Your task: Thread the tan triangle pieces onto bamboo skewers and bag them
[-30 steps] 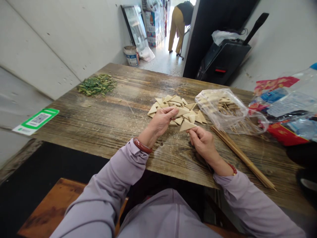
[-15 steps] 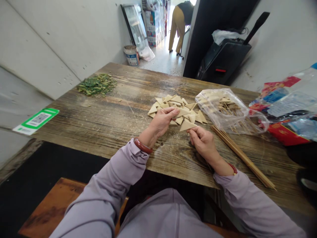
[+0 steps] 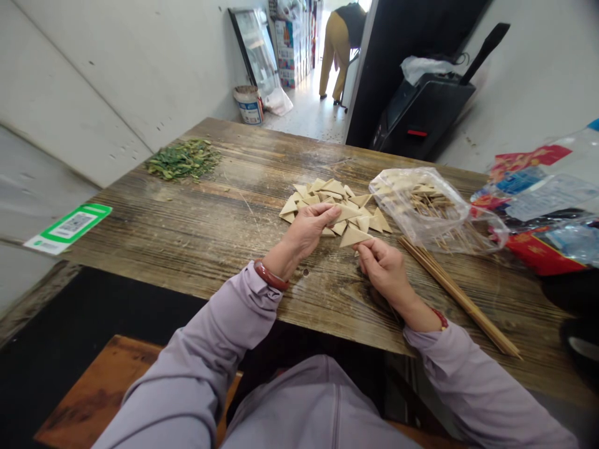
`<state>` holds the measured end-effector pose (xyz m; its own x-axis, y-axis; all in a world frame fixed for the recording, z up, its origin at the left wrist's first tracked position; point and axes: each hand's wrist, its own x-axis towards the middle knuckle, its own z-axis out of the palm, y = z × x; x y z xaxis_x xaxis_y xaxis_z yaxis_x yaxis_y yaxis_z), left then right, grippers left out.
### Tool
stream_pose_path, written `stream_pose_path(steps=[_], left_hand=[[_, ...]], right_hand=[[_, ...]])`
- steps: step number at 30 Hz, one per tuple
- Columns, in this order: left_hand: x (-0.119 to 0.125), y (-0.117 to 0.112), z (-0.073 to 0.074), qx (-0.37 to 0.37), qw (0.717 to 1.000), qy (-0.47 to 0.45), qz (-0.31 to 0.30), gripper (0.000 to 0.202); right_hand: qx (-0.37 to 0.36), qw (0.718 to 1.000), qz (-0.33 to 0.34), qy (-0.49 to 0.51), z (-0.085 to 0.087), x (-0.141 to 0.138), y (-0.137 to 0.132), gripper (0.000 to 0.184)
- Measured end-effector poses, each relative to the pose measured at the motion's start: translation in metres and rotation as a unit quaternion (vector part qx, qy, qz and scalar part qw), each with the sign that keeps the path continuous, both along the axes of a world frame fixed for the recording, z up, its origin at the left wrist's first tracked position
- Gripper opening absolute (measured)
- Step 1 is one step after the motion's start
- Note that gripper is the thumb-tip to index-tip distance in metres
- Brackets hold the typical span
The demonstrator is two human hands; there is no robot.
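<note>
Your left hand (image 3: pixel 309 229) reaches over the near side of the pile of beige triangles (image 3: pixel 333 186), forearm slanting inward, thumb and fingers pinching one triangle (image 3: pixel 346 212) above it. Your right hand (image 3: pixel 386 265) sits nearer you and right of the pile, fingers curled, thumb and forefinger gripping the corner of a second triangle (image 3: pixel 354 236) at the pile's near edge. Your hands are apart. Right of the pile are a clear plastic bag (image 3: pixel 397 215) and, nearer you, a bundle of sticks (image 3: pixel 461 299).
</note>
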<state>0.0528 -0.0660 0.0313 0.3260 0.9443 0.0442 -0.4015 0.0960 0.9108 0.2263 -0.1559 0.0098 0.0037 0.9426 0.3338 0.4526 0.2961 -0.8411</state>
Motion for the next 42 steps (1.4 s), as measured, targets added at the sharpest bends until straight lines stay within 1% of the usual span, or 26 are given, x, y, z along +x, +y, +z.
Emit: stream_pose_path(steps=[5, 16, 25, 32, 35, 39, 42], left_hand=[[0.0006, -0.0010, 0.0004, 0.010, 1.000, 0.008, -0.002, 0.032], [0.0006, -0.0012, -0.0016, 0.015, 1.000, 0.007, -0.007, 0.031], [-0.0005, -0.0006, 0.0010, -0.030, 0.999, -0.026, 0.009, 0.020], [-0.0021, 0.0002, -0.0006, -0.028, 0.999, -0.024, 0.009, 0.024], [-0.0021, -0.0011, 0.0020, -0.016, 1.000, -0.008, 0.010, 0.028], [-0.0018, -0.0041, 0.0068, 0.012, 1.000, 0.022, -0.018, 0.034], [-0.0006, -0.0056, 0.0071, 0.029, 0.998, 0.052, -0.022, 0.039]], right_hand=[[0.002, 1.000, -0.006, -0.001, 0.0007, -0.0010, 0.0001, 0.024], [-0.003, 1.000, -0.002, 0.002, 0.0005, -0.0004, 0.0016, 0.023], [0.007, 1.000, 0.010, 0.004, 0.0035, -0.0006, 0.0012, 0.023], [0.005, 1.000, 0.023, 0.007, 0.0038, 0.0007, -0.0008, 0.024], [-0.003, 1.000, 0.017, 0.012, 0.0029, 0.0002, -0.0006, 0.025], [0.004, 1.000, 0.003, 0.001, 0.0039, -0.0009, 0.0005, 0.026], [0.012, 1.000, 0.002, -0.008, 0.0053, -0.0015, 0.0010, 0.026]])
